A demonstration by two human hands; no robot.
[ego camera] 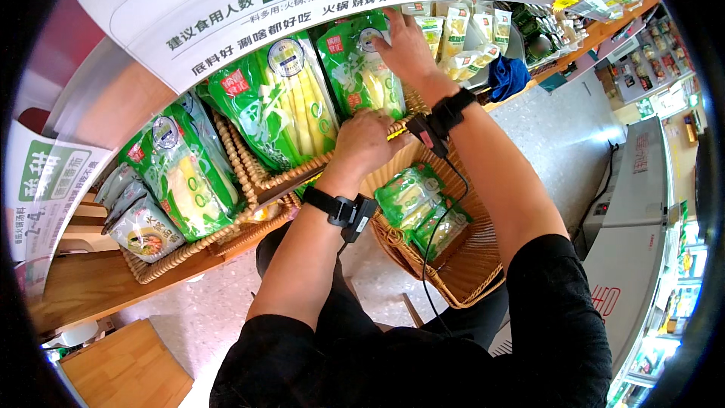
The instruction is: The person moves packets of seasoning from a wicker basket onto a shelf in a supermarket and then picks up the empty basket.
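Observation:
A green plastic pack with a clear window, holding pale food, leans in a wicker display basket. At its upper right edge is my right hand, thumb on the front and fingers around the top corner. My left hand touches the pack's lower end at the basket rim; its fingertips are partly hidden. Left of it stands a similar pack of long pale stalks that look like bamboo shoots. Below my hands, a deep wicker basket holds several smaller green packs.
More green packs and silver-white pouches fill a basket at left. A large printed sign overhangs the shelf. Small pouches and a blue cloth lie to the right. White chest freezers line the right side. A cable hangs from my right wrist.

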